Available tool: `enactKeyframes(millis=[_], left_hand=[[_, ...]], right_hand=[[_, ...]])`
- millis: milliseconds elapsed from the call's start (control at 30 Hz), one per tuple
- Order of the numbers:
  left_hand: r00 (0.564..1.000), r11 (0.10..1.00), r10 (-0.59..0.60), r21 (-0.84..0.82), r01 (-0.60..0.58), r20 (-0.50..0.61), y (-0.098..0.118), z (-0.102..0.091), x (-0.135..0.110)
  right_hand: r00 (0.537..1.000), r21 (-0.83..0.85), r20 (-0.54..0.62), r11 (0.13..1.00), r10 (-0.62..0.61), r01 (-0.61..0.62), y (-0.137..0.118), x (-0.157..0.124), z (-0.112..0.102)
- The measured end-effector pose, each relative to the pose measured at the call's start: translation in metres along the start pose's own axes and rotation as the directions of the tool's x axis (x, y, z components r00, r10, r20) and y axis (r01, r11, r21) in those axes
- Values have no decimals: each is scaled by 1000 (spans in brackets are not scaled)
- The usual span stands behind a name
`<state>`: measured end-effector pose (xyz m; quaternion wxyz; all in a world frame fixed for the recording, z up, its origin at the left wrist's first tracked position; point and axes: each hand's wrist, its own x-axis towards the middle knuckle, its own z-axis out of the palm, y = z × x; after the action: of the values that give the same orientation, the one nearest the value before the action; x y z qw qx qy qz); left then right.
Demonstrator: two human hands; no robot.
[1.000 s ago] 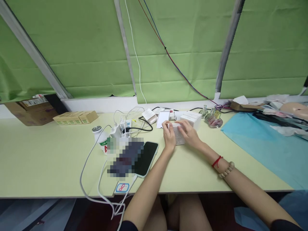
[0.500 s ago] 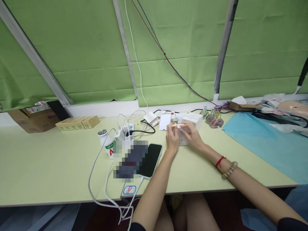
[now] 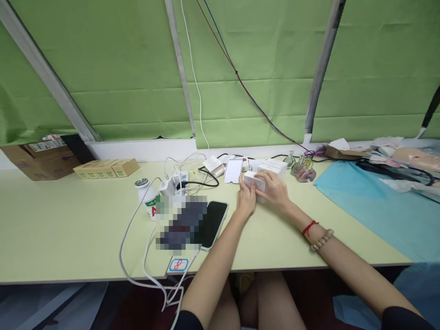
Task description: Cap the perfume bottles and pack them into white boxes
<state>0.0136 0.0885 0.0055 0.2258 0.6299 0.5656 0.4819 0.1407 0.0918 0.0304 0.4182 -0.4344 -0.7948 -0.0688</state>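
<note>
Between my two hands is a small white carton (image 3: 255,181) with fine print, its top face closed. My left hand (image 3: 246,198) grips its left side, fingers wrapped round the edge. On the right side, my right hand (image 3: 274,190) holds it with the thumb in front and the fingers over the top. The carton's lower part is partly hidden by my hands. Just behind it stands another white box (image 3: 275,166). To the left lie an open white flap or tray (image 3: 233,171) and a small white box (image 3: 213,166).
Left of my hands lie a phone (image 3: 212,223), a white bottle (image 3: 146,198) and a power strip (image 3: 172,185) with cables. Several glass perfume bottles (image 3: 305,172) stand to the right, beside a blue sheet (image 3: 364,206). Small tan boxes (image 3: 106,168) sit far left.
The carton has turned and tilted in my hands, and its top now shows closed, where a raised edge was under my fingers before. The view has shifted slightly.
</note>
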Motion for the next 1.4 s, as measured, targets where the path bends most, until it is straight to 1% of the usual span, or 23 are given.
enactKeyframes(millis=[133, 200, 267, 333, 400, 433, 500, 567, 733, 867, 933, 1000, 1133, 1233, 1300, 1400], left_hand=[[997, 991, 23, 130, -33, 80, 3, 6, -2], [993, 982, 18, 186, -40, 119, 6, 7, -4], [990, 971, 1, 237, -36, 144, 9, 8, -5], [989, 960, -15, 279, -27, 150, 11, 8, -7], [990, 952, -20, 304, -24, 142, 12, 10, -9], [991, 950, -20, 310, -23, 136, 12, 11, -10], [992, 951, -19, 309, -20, 122, 12, 12, -10], [993, 954, -19, 300, -16, 116, 13, 13, -10], [990, 941, 8, 334, -56, 144, 18, 9, -9], [987, 911, 50, 399, -109, 156, 24, 6, -11], [985, 900, 63, 417, -125, 160, 26, 6, -12], [984, 898, 82, 416, -142, 158, 27, 8, -13], [985, 913, 117, 377, -158, 129, 25, 13, -13], [986, 927, 114, 344, -149, 119, 23, 15, -12], [989, 933, 84, 338, -120, 121, 23, 15, -11], [991, 936, 57, 338, -95, 120, 22, 16, -12]], right_hand=[[1000, -168, -6, 986, 14, -15, 9, 4, -4], [998, -217, -48, 975, 30, -39, 14, 4, -6], [991, -226, -125, 971, 50, -78, 21, 4, -6], [972, -176, -209, 974, 107, -145, 29, 3, -3], [950, -79, -246, 973, 192, -217, 37, 3, 1], [943, -26, -237, 969, 232, -245, 41, 2, 3], [941, 66, -180, 958, 287, -279, 47, 2, 6], [947, 125, -113, 950, 301, -287, 52, 1, 8], [966, 177, -34, 953, 256, -246, 61, 1, 5], [976, 195, 20, 957, 217, -217, 73, 1, -4], [983, 184, 50, 966, 176, -183, 79, 1, -12], [992, 157, 60, 980, 114, -122, 83, 3, -20], [999, 94, 11, 995, -36, 35, 82, 7, -30], [992, 68, -14, 989, -128, 129, 74, 8, -25], [990, 67, -44, 988, -136, 139, 67, 7, -18], [989, 84, -119, 991, -91, 101, 58, 7, -10]])
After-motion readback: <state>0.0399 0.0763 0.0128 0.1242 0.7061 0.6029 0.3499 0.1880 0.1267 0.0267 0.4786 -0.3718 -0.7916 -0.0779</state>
